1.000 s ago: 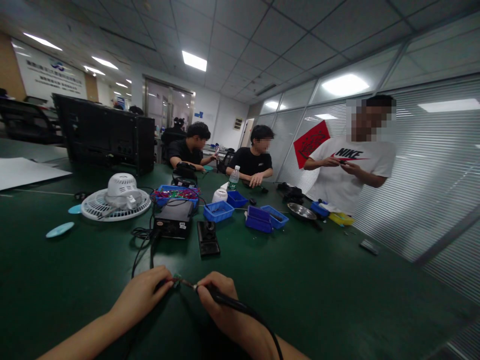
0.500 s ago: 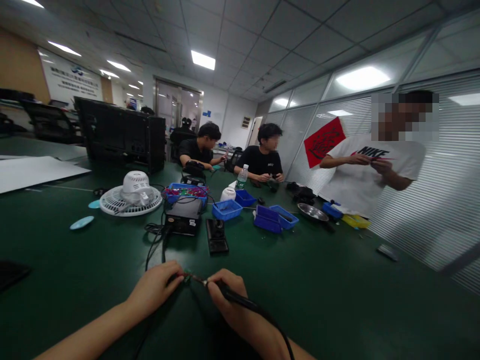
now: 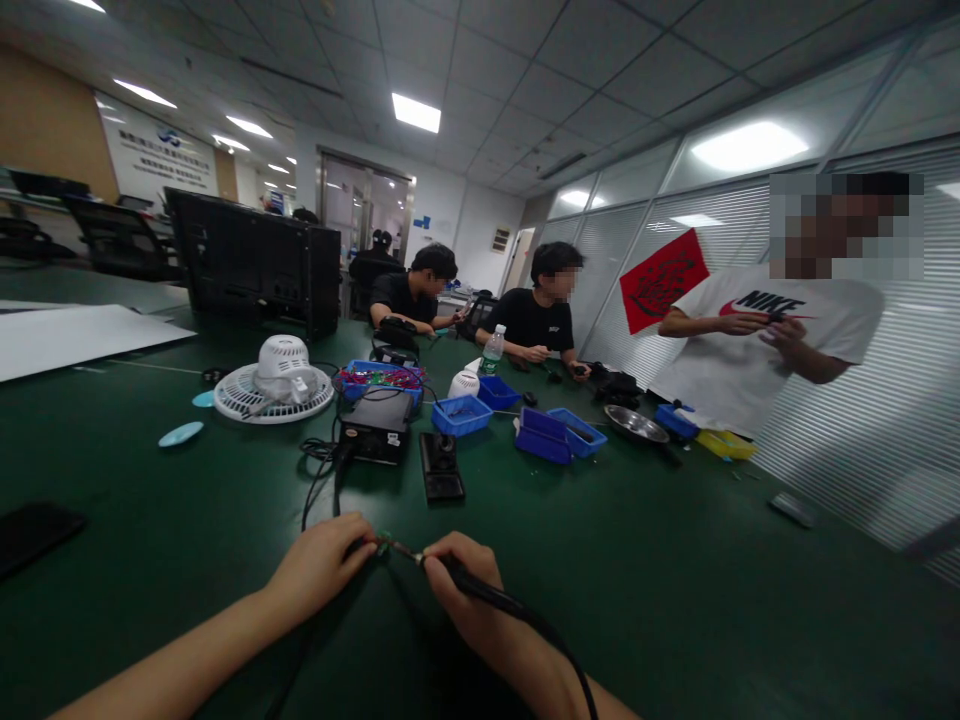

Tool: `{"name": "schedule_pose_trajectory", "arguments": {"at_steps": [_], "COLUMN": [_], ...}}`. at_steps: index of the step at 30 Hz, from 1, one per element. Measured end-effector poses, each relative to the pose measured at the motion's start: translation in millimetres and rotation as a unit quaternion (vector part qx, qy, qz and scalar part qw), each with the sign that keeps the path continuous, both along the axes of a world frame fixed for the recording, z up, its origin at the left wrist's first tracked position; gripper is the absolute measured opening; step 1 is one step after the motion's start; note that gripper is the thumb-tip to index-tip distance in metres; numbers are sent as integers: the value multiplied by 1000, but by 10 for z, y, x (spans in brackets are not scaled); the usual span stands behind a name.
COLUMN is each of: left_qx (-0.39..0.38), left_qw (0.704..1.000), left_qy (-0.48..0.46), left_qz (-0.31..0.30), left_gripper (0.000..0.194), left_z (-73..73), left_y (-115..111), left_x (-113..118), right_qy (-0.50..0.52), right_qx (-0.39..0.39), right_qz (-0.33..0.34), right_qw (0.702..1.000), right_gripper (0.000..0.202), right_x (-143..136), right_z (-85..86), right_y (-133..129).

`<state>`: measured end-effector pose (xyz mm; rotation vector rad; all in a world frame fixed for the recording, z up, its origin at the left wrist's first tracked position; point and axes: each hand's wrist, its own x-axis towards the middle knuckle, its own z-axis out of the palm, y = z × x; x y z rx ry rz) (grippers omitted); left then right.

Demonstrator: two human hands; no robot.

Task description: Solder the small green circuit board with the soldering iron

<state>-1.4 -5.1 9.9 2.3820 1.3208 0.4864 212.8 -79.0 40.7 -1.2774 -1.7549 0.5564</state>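
Observation:
A black soldering iron (image 3: 480, 592) lies in my right hand (image 3: 469, 575), gripped like a pen, its cable trailing down over the wrist. Its metal tip points left and meets a small green circuit board (image 3: 384, 546), or comes very close to it. My left hand (image 3: 330, 555) pinches the board's left side, where something reddish like a wire shows at the fingertips. The fine detail between the tip and the board is too small to make out. Beyond my hands stands a black soldering iron stand (image 3: 442, 468), with a black soldering station (image 3: 375, 430) to its left.
A white fan part (image 3: 274, 385) lies left of a blue basket (image 3: 382, 378) of coloured wires. Blue trays (image 3: 461, 415), a water bottle (image 3: 493, 350) and a metal dish (image 3: 636, 425) stand farther off. A dark flat object (image 3: 37, 535) lies at left. Three people are across the table.
The whole view has shifted slightly, so things appear a little farther right. Both hands keep the same hold, with the iron tip at the board. A seated person's hands have moved apart.

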Motion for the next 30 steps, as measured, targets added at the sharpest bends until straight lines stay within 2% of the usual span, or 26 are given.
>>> {"name": "schedule_pose_trajectory", "arguments": {"at_steps": [5,12,22,30], "left_qx": [-3,6,30,22], "left_qw": [1000,1000,999,999], "left_qy": [0,-14,-17,-13], "left_qz": [7,-11,-27,-27], "left_gripper": [15,14,16,17], "left_z": [34,-11,-54,-18], "left_y": [-12,5,-6,-15], "left_x": [10,1,-4,0], "right_qy": [1,-8,2,2], "right_qx": [7,10,15,11], "right_qz": [-1,-2,0,6], "right_qw": [1000,1000,1000,1000], "right_gripper": [16,16,16,14], "right_x": [10,23,28,9], "right_z": [10,-29,-1,6], "right_y": [-8,0,-20,-24]}}
